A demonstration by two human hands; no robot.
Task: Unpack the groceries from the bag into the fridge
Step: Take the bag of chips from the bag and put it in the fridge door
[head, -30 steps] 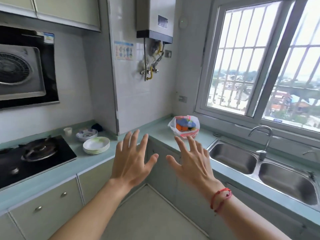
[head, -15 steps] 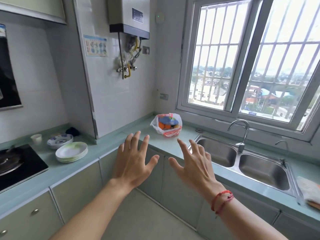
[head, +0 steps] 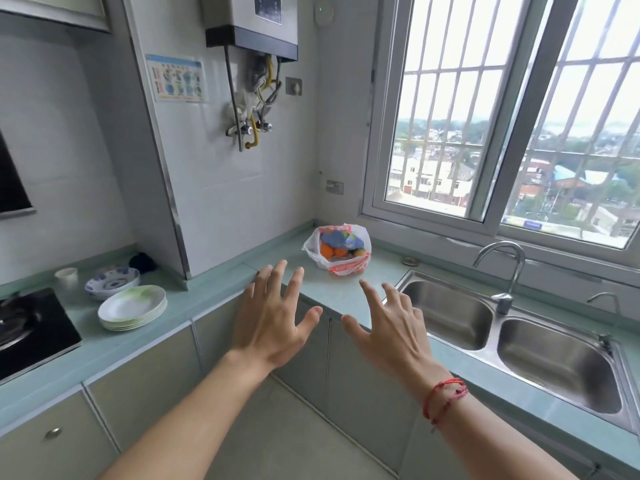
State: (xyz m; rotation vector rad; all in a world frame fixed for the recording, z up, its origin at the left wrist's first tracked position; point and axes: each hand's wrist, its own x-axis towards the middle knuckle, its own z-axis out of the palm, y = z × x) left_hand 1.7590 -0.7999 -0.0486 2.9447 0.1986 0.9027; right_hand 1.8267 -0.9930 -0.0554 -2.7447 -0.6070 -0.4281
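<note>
Your left hand [head: 273, 320] and right hand [head: 391, 327] hover empty, fingers spread, ready to grab. The white plastic grocery bag [head: 341, 249] sits untouched in the pale green desk [head: 194, 299] corner, beyond your fingertips; no fridge visible.

The supporting surface is a pale green L-shaped kitchen countertop [head: 214, 289] that runs along two walls and meets in a corner below the window. In that corner sits a white translucent plastic grocery bag [head: 337, 249] with red print, open at the top, showing orange round fruit and a blue packet inside. On the left run lie a stack of white plates with green tint [head: 132, 308], a stack of blue-patterned white bowls [head: 112, 282] just behind it, a small white cup [head: 66, 276] and a dark object against the wall [head: 142, 262]. A black glass gas hob [head: 31, 332] is set in at far left, a stainless steel double sink [head: 512, 337] at right.
</note>
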